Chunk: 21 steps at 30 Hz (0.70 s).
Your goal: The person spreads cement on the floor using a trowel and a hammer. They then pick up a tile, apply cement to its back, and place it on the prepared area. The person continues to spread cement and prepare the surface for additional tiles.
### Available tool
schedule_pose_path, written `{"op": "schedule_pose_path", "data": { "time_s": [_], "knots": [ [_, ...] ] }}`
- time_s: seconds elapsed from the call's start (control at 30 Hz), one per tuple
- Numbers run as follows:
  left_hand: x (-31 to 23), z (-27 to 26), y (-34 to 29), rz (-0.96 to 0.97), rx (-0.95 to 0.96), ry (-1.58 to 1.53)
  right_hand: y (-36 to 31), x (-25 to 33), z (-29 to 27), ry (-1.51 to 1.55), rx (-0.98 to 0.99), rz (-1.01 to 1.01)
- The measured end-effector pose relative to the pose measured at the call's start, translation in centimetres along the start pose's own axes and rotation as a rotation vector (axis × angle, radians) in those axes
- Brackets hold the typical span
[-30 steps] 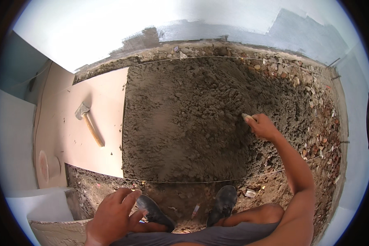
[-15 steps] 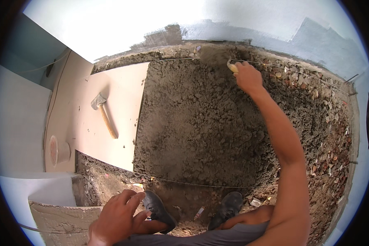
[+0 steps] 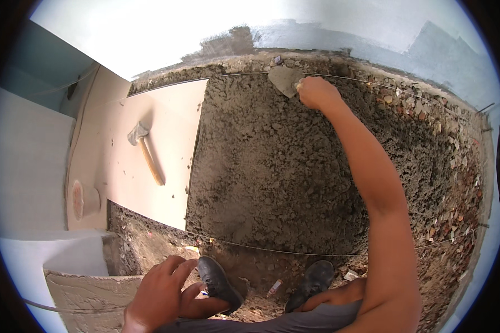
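Stretched far forward, my right hand (image 3: 318, 92) grips the handle of a trowel (image 3: 286, 81). The trowel's grey blade lies over the far edge of the mortar bed (image 3: 272, 166), close to the taut string (image 3: 361, 82). Its face is coated grey, and my fingers cover most of the handle. My left hand (image 3: 164, 288) hangs in the near left over my knee, fingers apart and holding nothing. Left of the mortar, a mallet (image 3: 148, 152) with a wooden handle and a grey head rests on the pale tile (image 3: 172, 127).
A white bucket (image 3: 85, 200) is at the left on the tiles. Along the right lies rubble (image 3: 455, 183) of broken stones. A second string (image 3: 294, 253) crosses near my shoes (image 3: 311, 283). The painted wall (image 3: 328, 33) bounds the far side.
My right hand has swung the trowel left along the far edge, and the blade, blurred before, now shows clearly. My left hand stays over my knee. The whole view has shifted slightly.
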<state>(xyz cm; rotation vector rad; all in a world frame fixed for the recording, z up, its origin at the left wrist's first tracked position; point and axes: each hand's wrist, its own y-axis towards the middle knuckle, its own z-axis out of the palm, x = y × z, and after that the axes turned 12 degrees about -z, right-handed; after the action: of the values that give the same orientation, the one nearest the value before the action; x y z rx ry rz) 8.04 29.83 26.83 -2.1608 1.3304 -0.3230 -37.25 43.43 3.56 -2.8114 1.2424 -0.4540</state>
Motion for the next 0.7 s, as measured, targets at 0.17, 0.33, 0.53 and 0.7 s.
{"op": "schedule_pose_path", "data": {
  "time_s": [0.17, 0.33, 0.53, 0.7],
  "knots": [
    [0.3, -0.3, 0.5, -0.024, -0.011, -0.028, -4.2, 1.5, -5.1, -0.035, 0.147, 0.14],
    [0.8, 0.2, 0.7, 0.016, -0.022, -0.014, -6.1, -3.8, -3.6, -0.054, 0.046, 0.228],
    [-0.1, -0.6, 0.4, -0.021, -0.022, -0.004, -8.2, -8.2, -3.6, -0.13, 0.083, 0.295],
    [0.4, -0.2, 0.2, -0.008, -0.028, 0.033, -14.8, -5.0, -4.6, -0.034, -0.021, 0.276]
  ]
}}
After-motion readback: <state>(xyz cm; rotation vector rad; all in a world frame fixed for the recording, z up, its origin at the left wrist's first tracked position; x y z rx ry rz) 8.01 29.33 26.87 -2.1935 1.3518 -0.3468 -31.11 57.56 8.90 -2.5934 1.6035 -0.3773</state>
